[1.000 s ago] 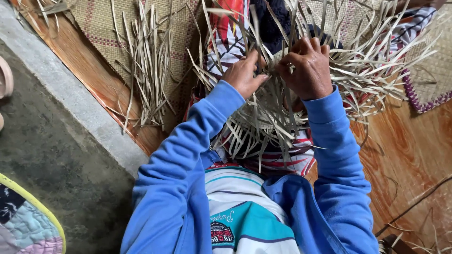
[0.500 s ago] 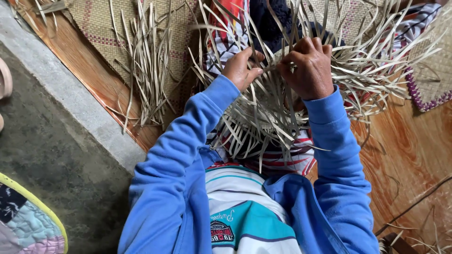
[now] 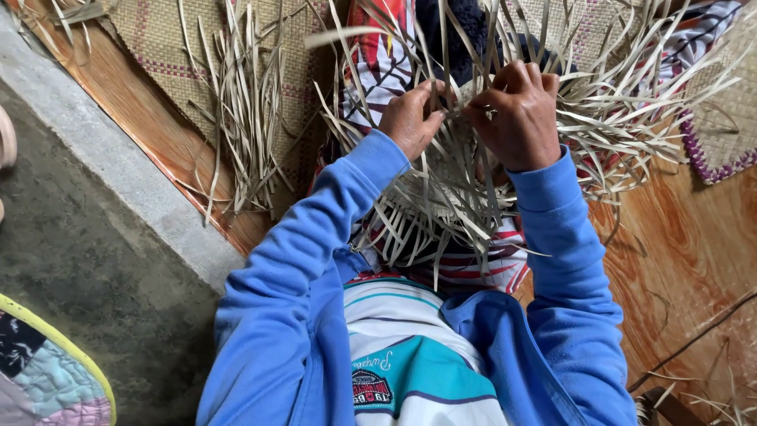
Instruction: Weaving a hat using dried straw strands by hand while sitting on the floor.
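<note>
both hands, left hand [image 3: 410, 118] and right hand [image 3: 516, 118], are pinching strips of the half-woven straw piece [image 3: 449, 197]; loose ends are sticking out everywhere, much remaining unwoven.

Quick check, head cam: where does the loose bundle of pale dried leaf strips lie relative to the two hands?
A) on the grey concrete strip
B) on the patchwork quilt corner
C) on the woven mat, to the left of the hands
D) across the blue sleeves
C: the loose bundle of pale dried leaf strips lies on the tan woven mat, left of the left hand and right hand, which work the half-woven piece.
</note>
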